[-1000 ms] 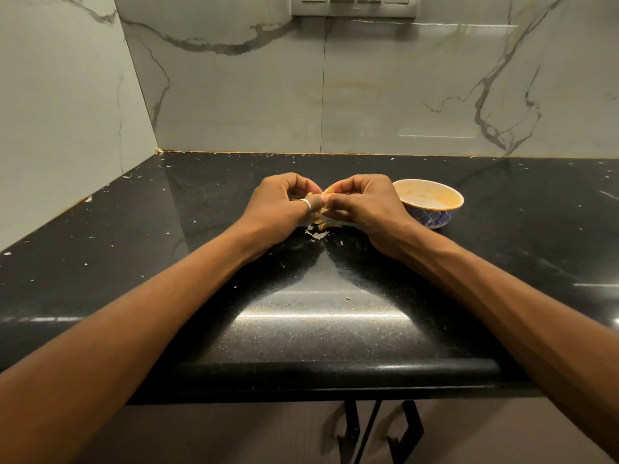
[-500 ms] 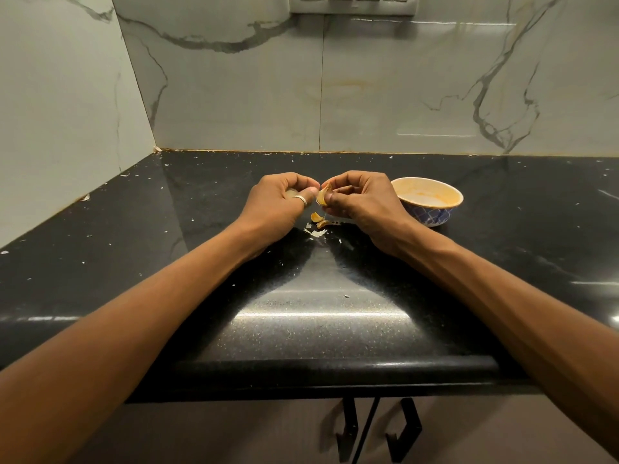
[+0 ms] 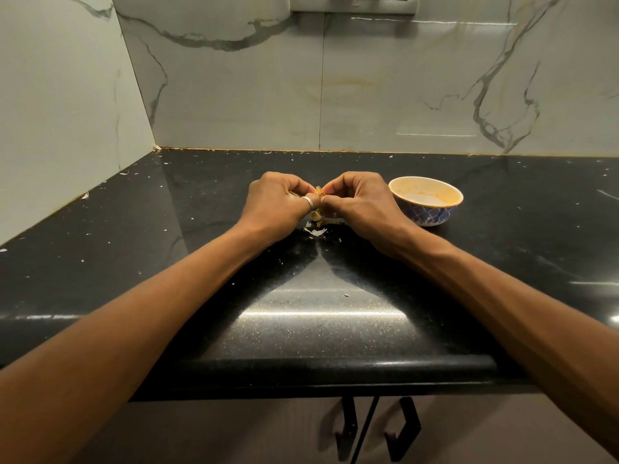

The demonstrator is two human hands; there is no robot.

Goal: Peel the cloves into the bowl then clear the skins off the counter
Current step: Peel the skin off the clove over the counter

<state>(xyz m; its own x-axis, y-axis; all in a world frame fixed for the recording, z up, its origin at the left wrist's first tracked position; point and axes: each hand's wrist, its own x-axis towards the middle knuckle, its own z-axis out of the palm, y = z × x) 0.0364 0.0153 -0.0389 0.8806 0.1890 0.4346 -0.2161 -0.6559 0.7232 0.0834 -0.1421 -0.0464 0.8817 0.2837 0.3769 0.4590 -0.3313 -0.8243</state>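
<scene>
A home kitchen corner. A polished black speckled stone tabletop (image 3: 301, 329) meets white marble-look wall tiles (image 3: 385, 95). A switch plate (image 3: 353, 3) sits high on the wall, and black cabinet door handles (image 3: 403, 426) hang below the front edge.

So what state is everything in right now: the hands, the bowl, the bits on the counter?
Left hand, fingers curled, pinching the clove.
Right hand, fingers curled, pinching the same clove.
Clove, held between both hands above the counter, mostly hidden.
Bowl, upright on the counter, right of the right hand; contents unclear.
Skins, loose scraps lying on the counter below the hands.
Counter, flecked with small pale bits.
</scene>
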